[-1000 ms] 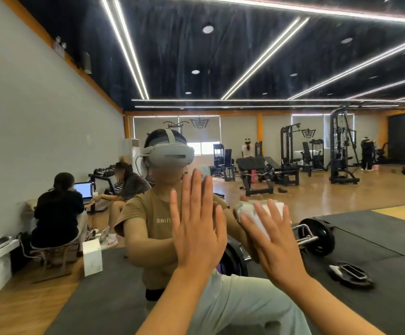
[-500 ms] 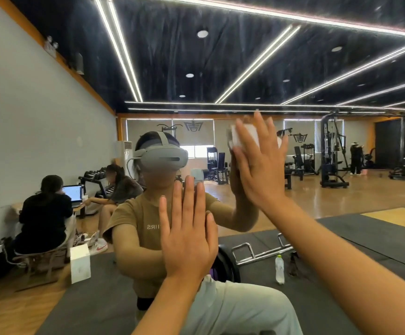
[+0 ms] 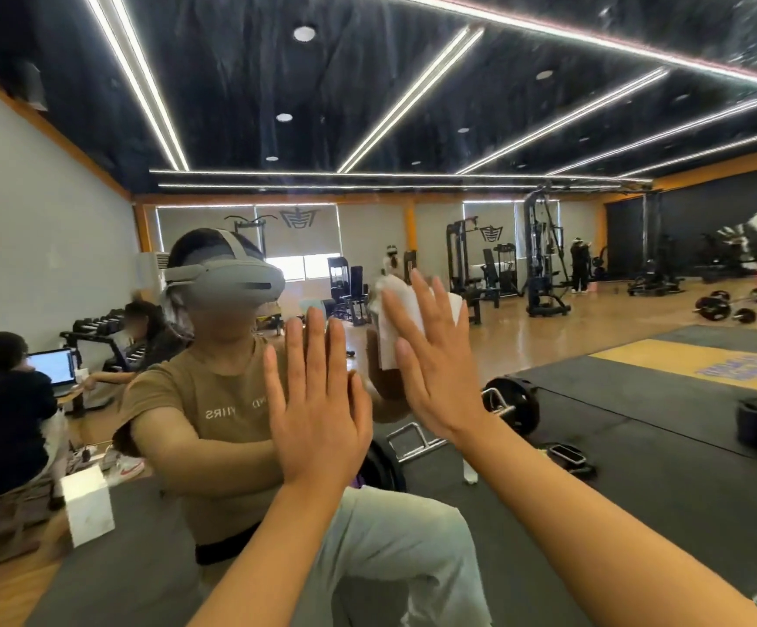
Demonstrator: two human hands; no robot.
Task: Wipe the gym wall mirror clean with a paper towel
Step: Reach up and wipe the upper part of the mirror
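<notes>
Wall mirror (image 3: pixel 593 273) fills the whole view; everything seen beyond the 2 hands is its reflection of the gym. The left hand (image 3: pixel 317 395) lies flat against the glass, fingers straight and together, gripping nothing; it appears to serve as a brace. The right hand (image 3: pixel 430 355) is spread open, its palm pressing a folded white paper towel (image 3: pixel 394 319) onto the glass, so that the towel is pinned rather than pinched; white edges show above and to the left of the fingers. Compared with 0.5 s ago, the right hand and towel have dropped from well above the left hand's fingertips to a position just beside that hand and only slightly higher; 1.0 s ago they sat lower again, level with the left palm. The left hand has kept its place on the glass throughout. This pattern suggests repeated up-and-down strokes over 1 strip of mirror to the right of the bracing hand, with a downward stroke probably in progress. Faint streaks and specks remain visible in the upper mirror, against the reflected dark ceiling (image 3: pixel 367 83), so most of the surface probably remains to be wiped. Reaching them would likely call for higher strokes.
</notes>
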